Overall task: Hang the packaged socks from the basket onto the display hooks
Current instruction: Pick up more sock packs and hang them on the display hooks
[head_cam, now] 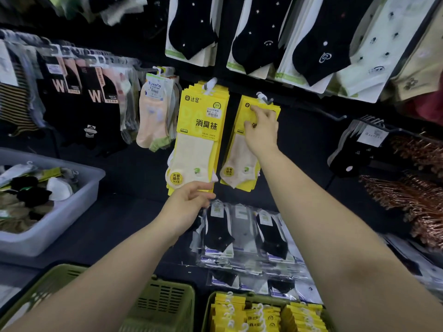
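Note:
Two stacks of yellow packaged socks hang on the dark display wall. The left stack (pixel 197 135) hangs from a white hook (pixel 210 84). My left hand (pixel 191 198) pinches the bottom edge of that stack. The right stack (pixel 242 164) hangs from a metal display hook (pixel 263 98). My right hand (pixel 261 129) lies on the upper part of the right stack, fingers curled on the front pack near its top. More yellow sock packs (pixel 266 315) fill a green basket (pixel 208 310) at the bottom.
A second green basket (pixel 153 305) stands at bottom left. At the left is a grey bin (pixel 55 221) of loose socks. Other sock packs hang above and to the left. Clear packs of black socks (pixel 247 233) lie below the stacks. Copper hangers (pixel 417 200) lie at right.

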`<state>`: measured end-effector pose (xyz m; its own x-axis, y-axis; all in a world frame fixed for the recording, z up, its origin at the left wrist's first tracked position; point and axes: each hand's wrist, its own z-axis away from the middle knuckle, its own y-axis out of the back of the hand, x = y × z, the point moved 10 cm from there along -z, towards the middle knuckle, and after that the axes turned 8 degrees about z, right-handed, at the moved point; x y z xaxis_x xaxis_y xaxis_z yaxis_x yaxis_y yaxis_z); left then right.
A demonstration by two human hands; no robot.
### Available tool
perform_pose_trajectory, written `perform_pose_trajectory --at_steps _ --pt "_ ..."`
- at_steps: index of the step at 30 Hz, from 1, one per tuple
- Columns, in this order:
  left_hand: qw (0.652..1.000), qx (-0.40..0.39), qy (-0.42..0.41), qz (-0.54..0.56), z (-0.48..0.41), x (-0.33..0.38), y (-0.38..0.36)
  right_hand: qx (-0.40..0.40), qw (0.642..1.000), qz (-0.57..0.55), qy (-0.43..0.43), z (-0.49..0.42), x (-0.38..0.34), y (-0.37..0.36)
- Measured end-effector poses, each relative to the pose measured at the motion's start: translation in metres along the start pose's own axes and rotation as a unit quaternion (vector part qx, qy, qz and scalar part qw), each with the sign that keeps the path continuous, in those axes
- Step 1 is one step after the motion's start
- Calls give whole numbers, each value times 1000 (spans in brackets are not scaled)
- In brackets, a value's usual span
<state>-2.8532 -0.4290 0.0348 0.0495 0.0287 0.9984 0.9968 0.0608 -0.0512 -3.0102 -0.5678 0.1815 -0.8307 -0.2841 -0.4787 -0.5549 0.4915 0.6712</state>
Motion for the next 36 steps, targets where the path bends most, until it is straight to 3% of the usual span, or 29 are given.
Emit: perform_pose_trajectory --at_steps 7,13,16,20,29,32,34,36 --pt "1000 7 13 -3 -9 -16 -1 -175 982 68 -18 -44 9 -46" --pt "1000 -24 15 -3 -16 -32 -25 -185 979 -67 -49 -10 27 -64" --pt "999 -31 27 5 -15 -45 -36 -199 962 -159 -94 28 46 -66" --pt "997 -50 48 -16 -10 -68 -50 -265 934 -198 -137 106 83 -78" --pt "977 -136 145 -83 52 -188 -72 -423 854 -120 -276 330 200 -112" --pt "956 -198 183 -119 91 -233 -76 -501 827 -36 -252 399 214 -109" --pt "942 -227 203 -139 114 -258 -77 -511 830 -8 -224 430 214 -101" --pt "934 -240 220 -150 132 -277 -76 -483 854 24 -191 442 214 -93"
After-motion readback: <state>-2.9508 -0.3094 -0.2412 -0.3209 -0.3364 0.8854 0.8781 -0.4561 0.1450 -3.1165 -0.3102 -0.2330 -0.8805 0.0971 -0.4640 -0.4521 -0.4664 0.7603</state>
